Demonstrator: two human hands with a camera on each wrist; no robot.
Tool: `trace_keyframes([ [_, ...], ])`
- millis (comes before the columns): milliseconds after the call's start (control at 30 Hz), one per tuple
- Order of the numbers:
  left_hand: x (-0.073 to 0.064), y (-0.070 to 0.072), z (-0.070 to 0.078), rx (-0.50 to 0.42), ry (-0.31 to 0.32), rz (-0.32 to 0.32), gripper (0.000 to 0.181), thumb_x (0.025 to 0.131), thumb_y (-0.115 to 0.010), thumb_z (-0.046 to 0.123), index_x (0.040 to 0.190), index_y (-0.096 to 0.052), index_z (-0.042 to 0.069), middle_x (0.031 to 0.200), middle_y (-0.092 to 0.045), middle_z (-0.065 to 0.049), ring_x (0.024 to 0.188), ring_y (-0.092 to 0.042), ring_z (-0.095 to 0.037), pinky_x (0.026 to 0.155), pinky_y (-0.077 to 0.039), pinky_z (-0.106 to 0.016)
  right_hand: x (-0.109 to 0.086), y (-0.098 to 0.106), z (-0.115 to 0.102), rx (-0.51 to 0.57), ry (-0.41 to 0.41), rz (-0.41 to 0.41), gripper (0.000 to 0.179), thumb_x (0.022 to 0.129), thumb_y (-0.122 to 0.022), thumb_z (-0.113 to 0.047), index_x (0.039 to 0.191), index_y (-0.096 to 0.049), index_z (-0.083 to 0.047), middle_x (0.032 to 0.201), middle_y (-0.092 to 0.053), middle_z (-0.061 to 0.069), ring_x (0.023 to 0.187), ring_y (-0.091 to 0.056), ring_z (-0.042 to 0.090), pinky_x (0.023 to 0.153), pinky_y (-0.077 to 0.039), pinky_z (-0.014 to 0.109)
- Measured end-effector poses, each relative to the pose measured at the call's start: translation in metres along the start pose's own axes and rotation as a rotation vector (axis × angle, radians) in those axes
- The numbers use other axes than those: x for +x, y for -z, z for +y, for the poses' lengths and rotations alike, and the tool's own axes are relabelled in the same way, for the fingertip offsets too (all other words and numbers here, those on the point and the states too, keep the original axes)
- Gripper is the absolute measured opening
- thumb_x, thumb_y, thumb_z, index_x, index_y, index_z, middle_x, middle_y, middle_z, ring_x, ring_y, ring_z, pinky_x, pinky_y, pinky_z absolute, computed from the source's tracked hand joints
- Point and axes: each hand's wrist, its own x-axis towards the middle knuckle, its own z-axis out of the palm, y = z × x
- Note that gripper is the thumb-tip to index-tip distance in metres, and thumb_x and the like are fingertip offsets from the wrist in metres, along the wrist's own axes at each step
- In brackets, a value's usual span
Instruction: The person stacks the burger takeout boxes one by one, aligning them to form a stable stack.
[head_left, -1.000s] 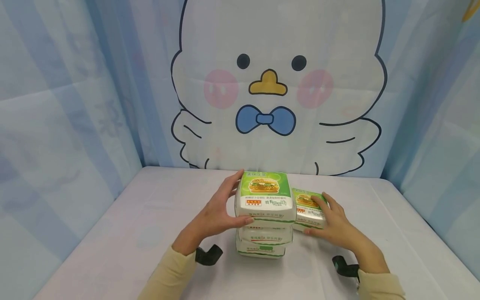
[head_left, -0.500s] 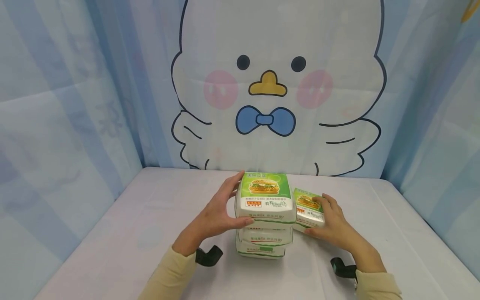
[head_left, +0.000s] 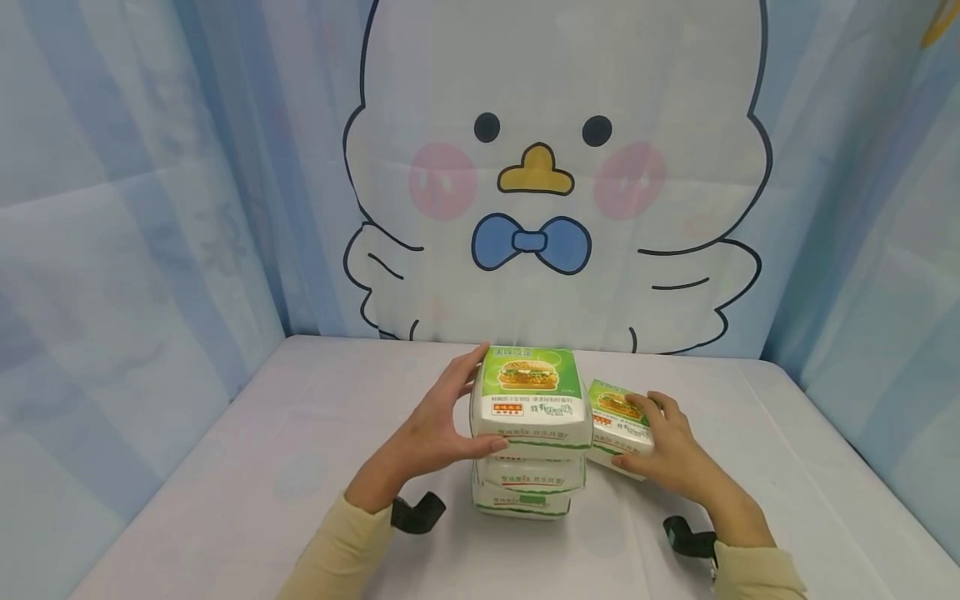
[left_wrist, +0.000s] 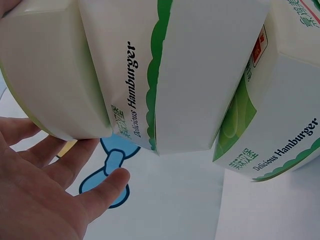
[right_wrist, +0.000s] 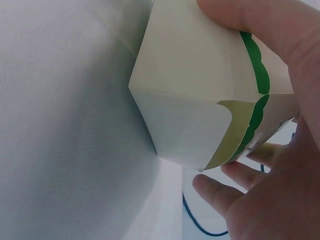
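In the head view, a stack of white-and-green paper hamburger boxes stands at the middle of the table. My left hand (head_left: pixel 435 421) grips the top box (head_left: pixel 531 400), thumb on its front and fingers along its left side. Beneath it show the middle box (head_left: pixel 536 473) and the bottom box (head_left: pixel 521 502), slightly out of line. The left wrist view shows the stack's side, with the printed middle box (left_wrist: pixel 132 75) between two others. Just right of the stack, my right hand (head_left: pixel 671 446) holds another hamburger box (head_left: pixel 618 425), thumb in front, fingers behind. Its white base (right_wrist: pixel 185 125) shows in the right wrist view.
A white cloth covers the table (head_left: pixel 352 400). Behind its far edge hangs a curtain (head_left: pixel 540 300) with a cartoon bird. Pale blue curtains also close off the left and right sides.
My right hand has shifted the separate box slightly to the right and turned it a little. The left hand and the stack keep their places.
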Motion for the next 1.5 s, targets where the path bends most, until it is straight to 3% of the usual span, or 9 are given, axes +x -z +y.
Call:
trace_keyframes([
  [367, 0.001, 0.000, 0.000, 0.013, -0.003, -0.004, 0.106, 0.077, -0.084, 0.030, 0.159, -0.017, 0.027, 0.158, -0.030, 0.006, 0.141, -0.039, -0.017, 0.116, -0.037, -0.052, 0.000, 0.005, 0.002, -0.019, -0.003, 0.058, 0.089, 0.078, -0.081, -0.037, 0.149, -0.035, -0.010, 0.155, -0.018, 0.032, 0.132, -0.027, 0.053, 0.092, -0.041, 0.072],
  [1500, 0.000, 0.000, 0.000, -0.003, 0.003, 0.002, 0.105, 0.078, -0.084, 0.031, 0.158, -0.018, 0.026, 0.157, -0.031, 0.005, 0.141, -0.041, -0.019, 0.115, -0.038, -0.054, 0.002, 0.058, -0.035, -0.005, 0.157, 0.204, 0.083, 0.081, -0.080, -0.031, 0.149, -0.038, -0.009, 0.155, -0.023, 0.029, 0.132, -0.028, 0.055, 0.090, -0.039, 0.073],
])
